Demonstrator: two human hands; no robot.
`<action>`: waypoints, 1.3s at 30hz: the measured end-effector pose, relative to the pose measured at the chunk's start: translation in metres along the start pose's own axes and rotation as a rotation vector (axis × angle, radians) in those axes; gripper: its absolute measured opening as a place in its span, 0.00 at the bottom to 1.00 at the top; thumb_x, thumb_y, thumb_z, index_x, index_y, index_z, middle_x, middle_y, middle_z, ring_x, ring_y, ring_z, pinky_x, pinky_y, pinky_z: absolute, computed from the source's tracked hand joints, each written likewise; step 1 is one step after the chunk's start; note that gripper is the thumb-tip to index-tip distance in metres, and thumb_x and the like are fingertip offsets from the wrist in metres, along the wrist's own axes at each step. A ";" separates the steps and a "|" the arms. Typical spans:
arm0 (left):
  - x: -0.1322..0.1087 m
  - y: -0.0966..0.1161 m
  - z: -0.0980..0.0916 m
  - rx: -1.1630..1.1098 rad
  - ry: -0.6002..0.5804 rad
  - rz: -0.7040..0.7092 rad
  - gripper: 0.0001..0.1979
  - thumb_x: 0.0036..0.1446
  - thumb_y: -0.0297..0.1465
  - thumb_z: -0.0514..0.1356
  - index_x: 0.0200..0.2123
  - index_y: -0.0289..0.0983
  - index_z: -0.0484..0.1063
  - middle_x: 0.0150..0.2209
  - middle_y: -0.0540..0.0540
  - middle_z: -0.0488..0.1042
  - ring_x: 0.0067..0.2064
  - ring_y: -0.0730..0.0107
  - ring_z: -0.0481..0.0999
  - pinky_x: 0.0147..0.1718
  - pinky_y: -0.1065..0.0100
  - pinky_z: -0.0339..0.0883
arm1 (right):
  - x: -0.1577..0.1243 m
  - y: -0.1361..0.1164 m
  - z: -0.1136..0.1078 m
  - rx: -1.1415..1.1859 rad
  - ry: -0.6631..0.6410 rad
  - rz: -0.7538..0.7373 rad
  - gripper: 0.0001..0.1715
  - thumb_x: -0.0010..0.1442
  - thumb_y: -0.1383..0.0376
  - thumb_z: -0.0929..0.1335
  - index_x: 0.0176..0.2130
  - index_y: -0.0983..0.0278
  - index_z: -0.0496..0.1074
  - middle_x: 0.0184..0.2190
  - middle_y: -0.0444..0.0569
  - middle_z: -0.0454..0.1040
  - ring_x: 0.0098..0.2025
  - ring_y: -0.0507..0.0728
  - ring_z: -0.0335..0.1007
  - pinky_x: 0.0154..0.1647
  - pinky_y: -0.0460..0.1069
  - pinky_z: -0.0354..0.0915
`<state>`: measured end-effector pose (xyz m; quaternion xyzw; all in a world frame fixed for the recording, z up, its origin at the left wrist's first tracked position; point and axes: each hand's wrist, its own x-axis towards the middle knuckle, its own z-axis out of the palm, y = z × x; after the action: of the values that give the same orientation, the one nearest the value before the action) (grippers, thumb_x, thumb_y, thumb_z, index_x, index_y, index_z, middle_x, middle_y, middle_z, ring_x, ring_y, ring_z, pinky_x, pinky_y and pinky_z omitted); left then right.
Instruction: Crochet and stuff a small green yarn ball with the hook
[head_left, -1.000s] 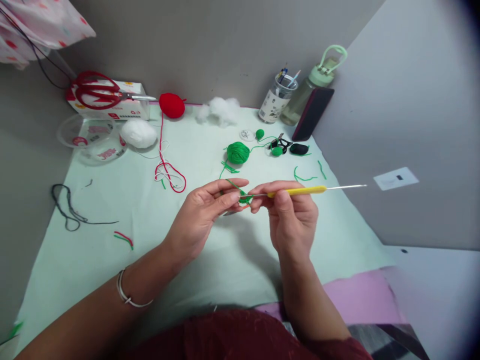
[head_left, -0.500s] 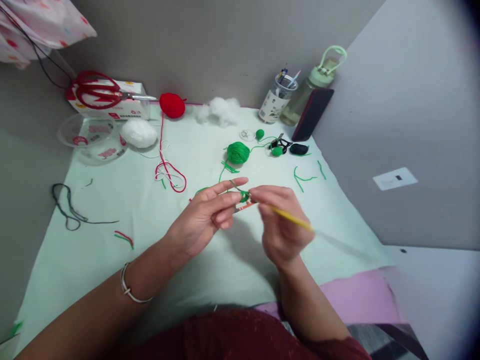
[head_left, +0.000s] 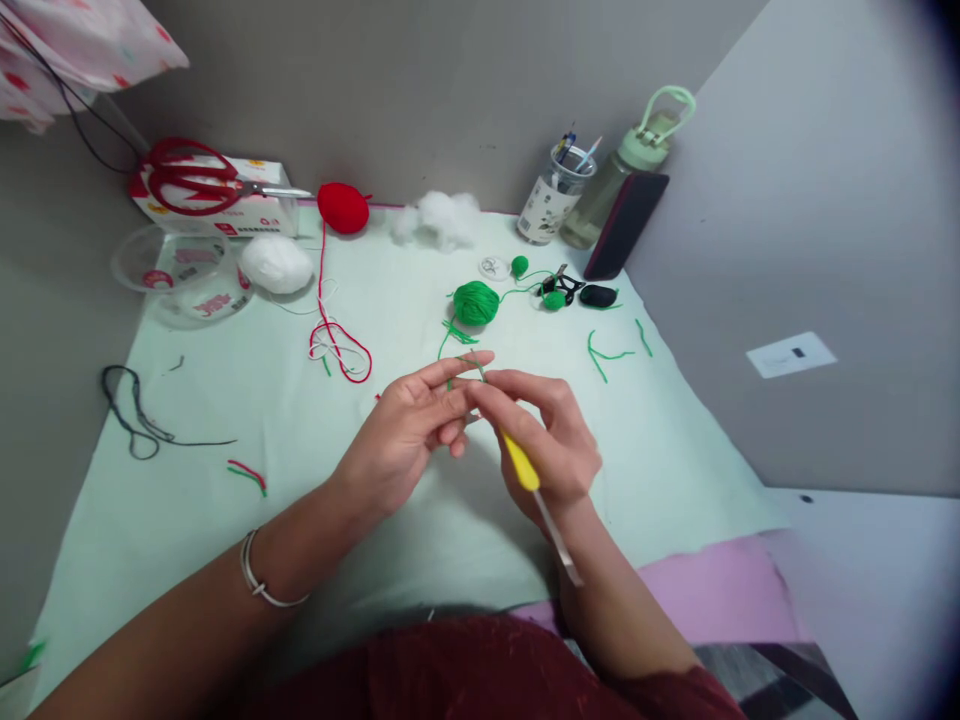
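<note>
My left hand (head_left: 394, 435) pinches a small crochet piece (head_left: 474, 416), mostly hidden behind the fingers; only a bit of white and red shows. Green yarn runs over its raised index finger and leads back to the green yarn ball (head_left: 476, 303). Against those fingertips, my right hand (head_left: 555, 435) is closed around a crochet hook (head_left: 521, 462) with a yellow grip. The hook's pale flat end slants down toward my right wrist. Its working tip is at the left fingertips, too small to make out clearly.
At the back stand a red yarn ball (head_left: 343, 208), white stuffing (head_left: 442, 220), a pen jar (head_left: 551, 205), a bottle (head_left: 611, 190) and a phone (head_left: 626, 227). Red scissors (head_left: 191, 180) rest on a box at left, near white yarn (head_left: 276, 264). Yarn scraps (head_left: 247, 475) lie about.
My right hand has turned, so the hook's rear end has swung from pointing right to pointing down toward me. The fingers of both hands have come closer, covering more of the crochet piece.
</note>
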<state>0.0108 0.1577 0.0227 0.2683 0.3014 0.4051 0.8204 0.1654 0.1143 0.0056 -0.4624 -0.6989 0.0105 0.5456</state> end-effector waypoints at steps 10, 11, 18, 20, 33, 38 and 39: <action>0.000 0.001 0.000 0.098 0.006 0.069 0.15 0.57 0.27 0.73 0.48 0.40 0.86 0.39 0.49 0.79 0.34 0.78 0.75 0.35 0.76 0.73 | 0.012 0.004 -0.002 0.546 0.028 0.385 0.08 0.70 0.63 0.72 0.44 0.56 0.85 0.41 0.48 0.84 0.34 0.54 0.79 0.34 0.52 0.77; 0.000 0.001 0.000 0.138 0.007 0.090 0.14 0.58 0.28 0.73 0.48 0.40 0.86 0.40 0.49 0.80 0.34 0.78 0.75 0.35 0.75 0.73 | 0.012 0.003 -0.002 0.544 0.029 0.379 0.08 0.70 0.64 0.72 0.45 0.55 0.85 0.41 0.48 0.85 0.35 0.54 0.79 0.34 0.51 0.77; -0.001 0.004 -0.003 0.146 -0.025 0.056 0.15 0.57 0.29 0.73 0.49 0.39 0.86 0.33 0.52 0.74 0.27 0.80 0.66 0.25 0.74 0.67 | 0.013 0.006 -0.006 0.720 0.020 0.545 0.08 0.72 0.59 0.71 0.43 0.57 0.82 0.39 0.46 0.85 0.33 0.53 0.80 0.34 0.50 0.79; -0.001 0.005 -0.003 0.119 -0.016 0.039 0.14 0.57 0.29 0.73 0.48 0.38 0.86 0.30 0.53 0.72 0.27 0.80 0.65 0.25 0.75 0.66 | 0.013 0.007 -0.007 0.714 0.016 0.558 0.10 0.73 0.58 0.70 0.42 0.59 0.80 0.38 0.46 0.85 0.32 0.53 0.81 0.33 0.50 0.80; -0.002 0.004 0.002 -0.048 -0.023 -0.073 0.18 0.57 0.29 0.74 0.51 0.34 0.84 0.23 0.58 0.61 0.22 0.84 0.55 0.19 0.80 0.55 | 0.002 0.004 -0.006 0.155 0.075 0.120 0.12 0.72 0.66 0.69 0.48 0.53 0.83 0.41 0.48 0.83 0.39 0.57 0.81 0.37 0.54 0.80; -0.004 0.003 0.004 0.055 -0.030 0.004 0.19 0.57 0.29 0.74 0.53 0.37 0.83 0.24 0.57 0.64 0.21 0.83 0.58 0.19 0.78 0.59 | 0.013 0.008 -0.005 0.567 0.051 0.402 0.10 0.73 0.61 0.69 0.44 0.56 0.82 0.38 0.46 0.83 0.32 0.54 0.79 0.30 0.51 0.77; -0.004 0.002 0.004 0.091 -0.033 0.015 0.20 0.57 0.29 0.74 0.54 0.38 0.83 0.24 0.57 0.66 0.21 0.83 0.60 0.19 0.77 0.60 | 0.013 0.007 -0.005 0.567 0.033 0.393 0.09 0.73 0.61 0.70 0.44 0.57 0.83 0.39 0.47 0.84 0.33 0.54 0.80 0.31 0.51 0.77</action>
<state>0.0105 0.1547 0.0281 0.3144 0.3041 0.3924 0.8091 0.1738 0.1250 0.0136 -0.4181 -0.5568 0.3017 0.6513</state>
